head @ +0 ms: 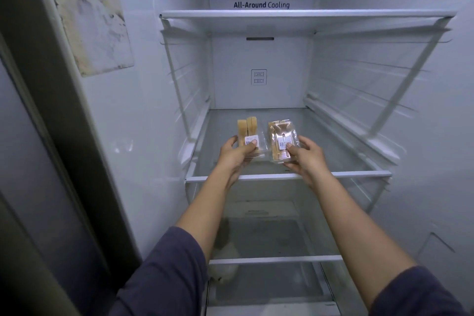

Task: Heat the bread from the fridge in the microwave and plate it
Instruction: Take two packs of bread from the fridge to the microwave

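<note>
Because the door stands open, the fridge [261,5] shows its whole pale interior, and it is nearly bare: the top shelf [307,14] carries nothing visible, and lower down only a blurred pale lump, which I cannot identify, sits by the left wall under the arm. On the left outer wall a worn, stained patch [89,20] clings to the panel. The middle glass shelf [359,174] is where the task's goods are, near its front edge and slightly left of centre, which puts them within easy reach of both arms.

Two clear plastic packs sit side by side, close or just touching. The left pack [250,136] holds pale bread slices standing on edge; the right pack [283,139] lies flatter, with browner bread under a shiny lid. Each bears a small white label on the near end.

The left hand [234,156] is closed around the near end of the left pack, thumb on its label, fingers behind. The right hand [306,156] grips the right pack likewise, thumb on top, fingers curled beneath. Whether the packs rest on the glass or are lifted off it, I cannot tell. Taking one in each hand would probably clear the shelf in a single pull.
</note>
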